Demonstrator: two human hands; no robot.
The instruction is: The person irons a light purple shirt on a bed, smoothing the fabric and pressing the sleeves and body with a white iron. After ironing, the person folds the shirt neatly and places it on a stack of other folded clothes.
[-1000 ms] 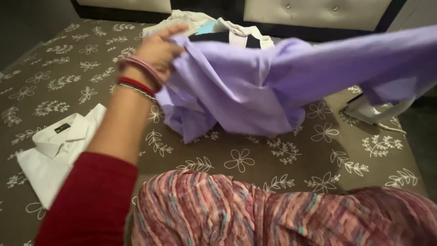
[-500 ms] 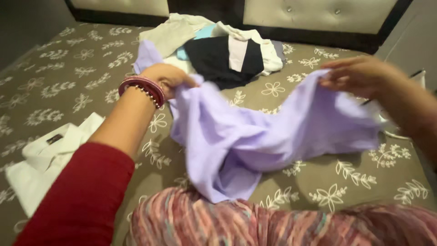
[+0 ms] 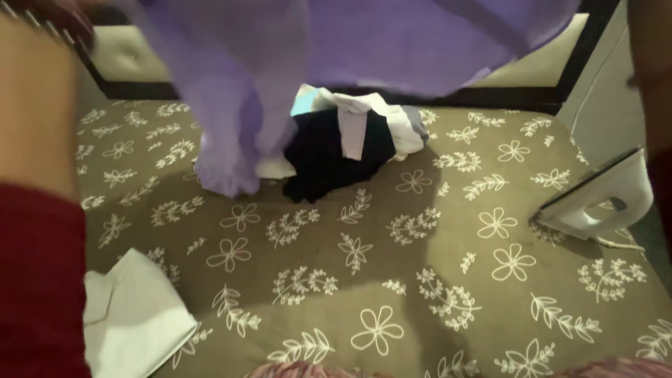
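Note:
A lilac garment [image 3: 280, 63] hangs high across the top of the view, with one end trailing down to the bed at the left. My left forearm [image 3: 35, 105] in a red sleeve rises along the left edge. Its bangled wrist sits in the top left corner, right beside the cloth's upper edge, and the fingers are cut off there. My right forearm [image 3: 654, 84] runs up the right edge, with that hand above the frame. Behind the hanging cloth lies a heap of clothes [image 3: 336, 147], black, white and pale blue.
A brown bed cover [image 3: 392, 280] with white flowers fills the view. A folded white shirt [image 3: 133, 322] lies at the lower left. A white iron [image 3: 602, 199] stands at the right edge. A padded headboard [image 3: 532, 77] closes the far side.
Both arms have swung the lilac garment up from just above the bed to above head height. My hands have left the frame and the view has tilted toward the headboard.

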